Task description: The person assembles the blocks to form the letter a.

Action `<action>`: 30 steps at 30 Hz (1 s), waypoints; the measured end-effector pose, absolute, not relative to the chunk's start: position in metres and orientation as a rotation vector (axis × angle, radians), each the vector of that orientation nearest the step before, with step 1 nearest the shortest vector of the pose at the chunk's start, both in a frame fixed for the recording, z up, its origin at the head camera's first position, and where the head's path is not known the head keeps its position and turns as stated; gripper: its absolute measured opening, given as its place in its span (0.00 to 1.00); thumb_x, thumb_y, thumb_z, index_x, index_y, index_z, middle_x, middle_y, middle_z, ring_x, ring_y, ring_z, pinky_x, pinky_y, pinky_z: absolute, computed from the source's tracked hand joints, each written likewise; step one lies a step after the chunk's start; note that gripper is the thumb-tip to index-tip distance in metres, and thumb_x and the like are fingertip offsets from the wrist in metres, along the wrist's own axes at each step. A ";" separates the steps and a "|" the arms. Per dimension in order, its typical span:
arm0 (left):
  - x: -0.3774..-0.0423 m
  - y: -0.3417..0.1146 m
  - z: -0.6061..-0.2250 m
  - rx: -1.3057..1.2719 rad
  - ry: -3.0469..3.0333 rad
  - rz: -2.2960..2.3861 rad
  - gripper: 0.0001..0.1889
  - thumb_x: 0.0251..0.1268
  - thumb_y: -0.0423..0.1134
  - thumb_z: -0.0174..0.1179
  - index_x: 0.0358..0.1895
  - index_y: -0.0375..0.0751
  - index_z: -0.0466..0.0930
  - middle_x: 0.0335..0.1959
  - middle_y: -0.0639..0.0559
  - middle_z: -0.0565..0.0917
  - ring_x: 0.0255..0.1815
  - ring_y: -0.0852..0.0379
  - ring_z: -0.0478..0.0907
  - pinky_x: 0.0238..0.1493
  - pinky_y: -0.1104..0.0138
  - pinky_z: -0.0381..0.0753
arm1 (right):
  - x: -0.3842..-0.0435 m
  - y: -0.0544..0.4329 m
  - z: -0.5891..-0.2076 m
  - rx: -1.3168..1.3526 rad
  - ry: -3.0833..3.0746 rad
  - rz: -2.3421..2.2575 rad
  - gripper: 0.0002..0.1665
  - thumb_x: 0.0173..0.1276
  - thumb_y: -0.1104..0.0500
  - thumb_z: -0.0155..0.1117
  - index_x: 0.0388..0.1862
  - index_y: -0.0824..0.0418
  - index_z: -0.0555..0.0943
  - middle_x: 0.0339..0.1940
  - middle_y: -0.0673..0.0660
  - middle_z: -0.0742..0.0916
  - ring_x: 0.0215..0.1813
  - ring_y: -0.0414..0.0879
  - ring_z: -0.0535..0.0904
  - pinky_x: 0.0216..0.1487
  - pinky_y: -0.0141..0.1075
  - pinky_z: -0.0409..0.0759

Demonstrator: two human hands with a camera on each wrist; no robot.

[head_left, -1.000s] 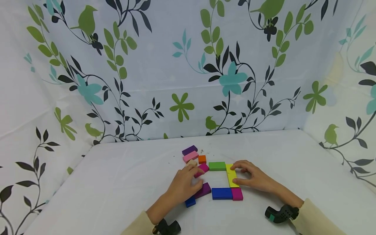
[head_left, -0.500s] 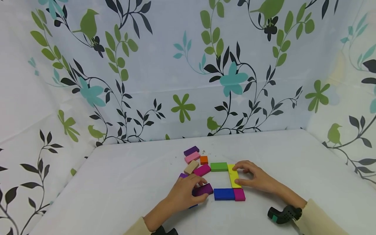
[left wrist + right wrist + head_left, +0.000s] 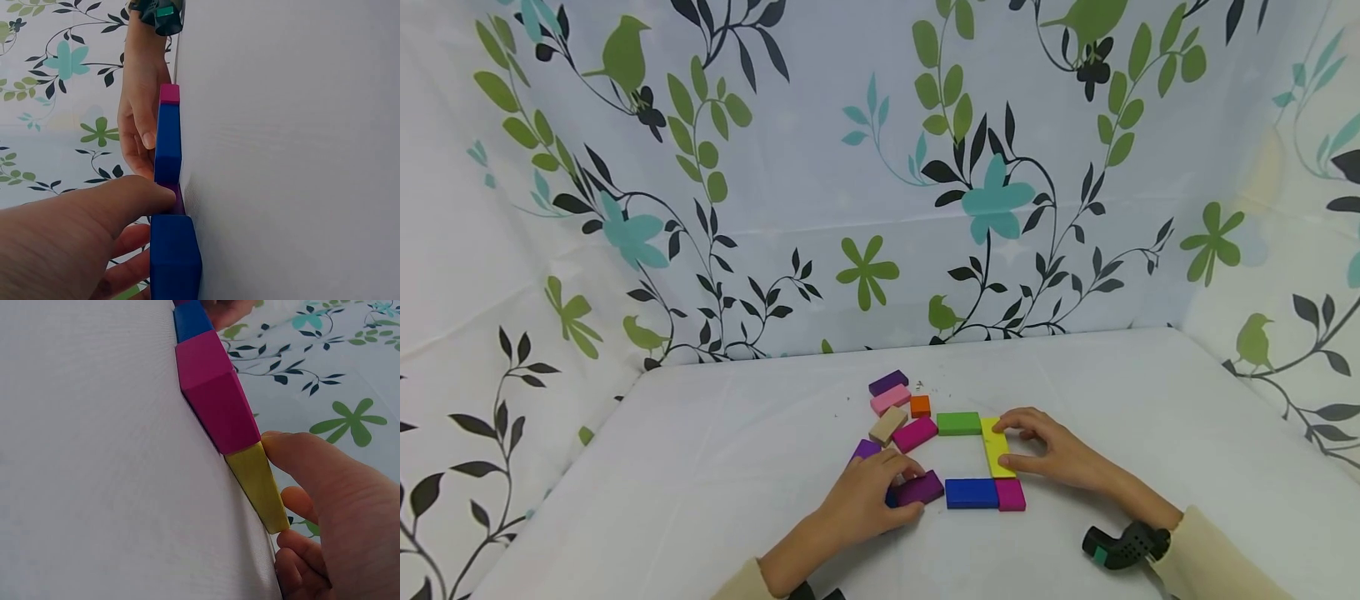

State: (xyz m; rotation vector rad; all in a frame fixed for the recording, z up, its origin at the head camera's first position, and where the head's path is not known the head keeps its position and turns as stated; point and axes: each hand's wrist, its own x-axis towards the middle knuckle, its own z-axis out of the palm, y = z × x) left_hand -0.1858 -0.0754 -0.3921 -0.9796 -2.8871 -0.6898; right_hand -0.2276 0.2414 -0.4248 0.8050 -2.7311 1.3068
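My left hand (image 3: 861,500) pinches a dark purple block (image 3: 922,488) on the white table, thumb at its near side and fingers at its far side. In the left wrist view, the thumb presses the purple block between two blue blocks; the nearer blue block (image 3: 175,256) sits close to my palm. My right hand (image 3: 1052,452) holds a yellow block (image 3: 995,448) lengthwise, with the thumb near its front end and a finger near its back end. Magenta (image 3: 1011,495) and long blue (image 3: 971,493) blocks lie end to end just before the yellow one.
A green block (image 3: 958,423) meets the yellow one's back end. Leftward run magenta (image 3: 915,434), beige (image 3: 888,425), orange (image 3: 920,407), pink (image 3: 891,399) and dark violet (image 3: 888,382) blocks. Another violet block (image 3: 866,449) is partly behind my left hand. A patterned curtain (image 3: 805,175) hangs behind the table.
My left hand has come back from the magenta and beige blocks toward me and taken hold of the dark purple block, which has shifted slightly. The right hand stays on the yellow block.
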 end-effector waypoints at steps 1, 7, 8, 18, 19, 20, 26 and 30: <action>-0.185 -0.076 -0.392 -0.980 -2.887 -0.691 0.18 0.58 0.50 0.68 0.50 0.51 0.80 0.39 0.61 0.80 0.40 0.66 0.74 0.41 0.69 0.69 | -0.228 0.241 -0.425 0.804 -2.731 1.307 0.22 0.64 0.50 0.69 0.55 0.52 0.78 0.62 0.57 0.76 0.60 0.55 0.72 0.60 0.36 0.73; -0.180 -0.076 -0.390 -0.982 -2.884 -0.692 0.17 0.59 0.50 0.68 0.49 0.50 0.80 0.38 0.61 0.79 0.40 0.66 0.75 0.41 0.69 0.69 | -0.228 0.242 -0.426 0.805 -2.726 1.296 0.22 0.63 0.50 0.69 0.55 0.51 0.78 0.61 0.57 0.76 0.60 0.55 0.72 0.60 0.36 0.73; -0.179 -0.076 -0.390 -0.983 -2.885 -0.690 0.17 0.59 0.50 0.68 0.49 0.50 0.80 0.38 0.61 0.79 0.40 0.66 0.75 0.41 0.68 0.69 | -0.228 0.242 -0.426 0.806 -2.725 1.293 0.22 0.63 0.50 0.69 0.55 0.51 0.78 0.61 0.57 0.76 0.60 0.55 0.72 0.60 0.36 0.73; -0.176 -0.077 -0.389 -0.966 -2.896 -0.721 0.17 0.58 0.51 0.68 0.48 0.51 0.80 0.38 0.62 0.79 0.41 0.66 0.75 0.42 0.67 0.68 | -0.227 0.240 -0.424 0.801 -2.717 1.306 0.21 0.63 0.51 0.70 0.54 0.51 0.78 0.60 0.56 0.77 0.60 0.55 0.72 0.59 0.35 0.73; -0.176 -0.077 -0.389 -0.964 -2.897 -0.723 0.17 0.58 0.51 0.68 0.48 0.51 0.80 0.38 0.62 0.79 0.41 0.66 0.75 0.42 0.67 0.68 | -0.227 0.240 -0.424 0.803 -2.717 1.309 0.21 0.63 0.51 0.70 0.54 0.52 0.78 0.60 0.56 0.77 0.60 0.55 0.72 0.59 0.35 0.73; -0.175 -0.077 -0.390 -0.963 -2.897 -0.725 0.17 0.58 0.51 0.68 0.48 0.51 0.80 0.38 0.62 0.79 0.41 0.66 0.75 0.42 0.67 0.68 | -0.227 0.240 -0.424 0.804 -2.717 1.311 0.21 0.63 0.51 0.70 0.54 0.52 0.78 0.60 0.56 0.76 0.60 0.55 0.72 0.59 0.35 0.73; -0.174 -0.078 -0.390 -0.960 -2.916 -0.745 0.17 0.58 0.51 0.68 0.48 0.52 0.79 0.38 0.64 0.79 0.40 0.69 0.74 0.43 0.67 0.69 | -0.227 0.240 -0.424 0.817 -2.705 1.312 0.21 0.63 0.51 0.70 0.54 0.52 0.78 0.60 0.56 0.77 0.59 0.53 0.72 0.59 0.34 0.73; -0.173 -0.077 -0.390 -0.952 -2.920 -0.747 0.17 0.58 0.51 0.69 0.48 0.52 0.79 0.38 0.64 0.79 0.40 0.70 0.74 0.44 0.66 0.69 | -0.226 0.239 -0.424 0.823 -2.691 1.312 0.21 0.63 0.52 0.70 0.54 0.52 0.79 0.60 0.55 0.77 0.59 0.53 0.72 0.59 0.33 0.73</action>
